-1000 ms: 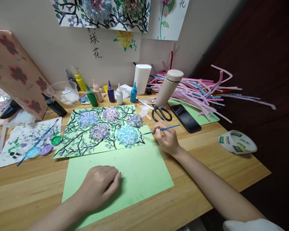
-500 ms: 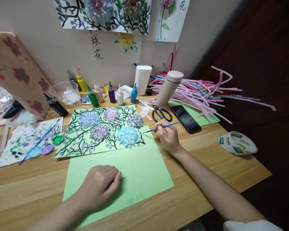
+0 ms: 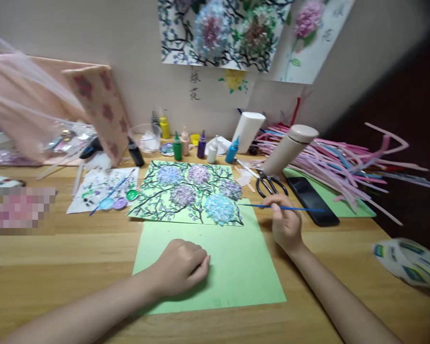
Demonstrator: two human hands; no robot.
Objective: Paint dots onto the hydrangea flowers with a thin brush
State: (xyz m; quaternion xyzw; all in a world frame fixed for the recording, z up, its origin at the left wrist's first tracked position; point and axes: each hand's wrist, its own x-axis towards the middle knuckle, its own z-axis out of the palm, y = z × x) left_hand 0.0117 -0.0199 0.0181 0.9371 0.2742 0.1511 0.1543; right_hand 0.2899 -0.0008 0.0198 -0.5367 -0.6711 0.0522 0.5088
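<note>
My right hand (image 3: 285, 222) pinches a thin paintbrush (image 3: 301, 209) with a blue handle. The brush tip points left, close to the right edge of a painted flower picture (image 3: 157, 210), and I cannot tell whether it touches. Dark branches, small leaves and several raised fluffy blooms cover the picture; the light-blue bloom (image 3: 219, 209) is nearest the brush. Partly beneath it lies a plain green sheet (image 3: 236, 267). On that sheet rests my left hand (image 3: 182, 267), loosely fisted, with nothing seen in it.
Paint bottles (image 3: 201, 145) line the wall side. Left lies a paint-stained paper (image 3: 89, 196) with another brush (image 3: 111, 193). Scissors (image 3: 271, 184), a phone (image 3: 313, 200), a tilted flask (image 3: 290, 148) and fuzzy stems (image 3: 329, 157) stand right. A tape roll (image 3: 408, 263) sits near the right edge.
The view has swung left, so everything sits further right, and more of the table's left side shows. The brush in my right hand now lies more level, its tip slightly off the picture's edge.
</note>
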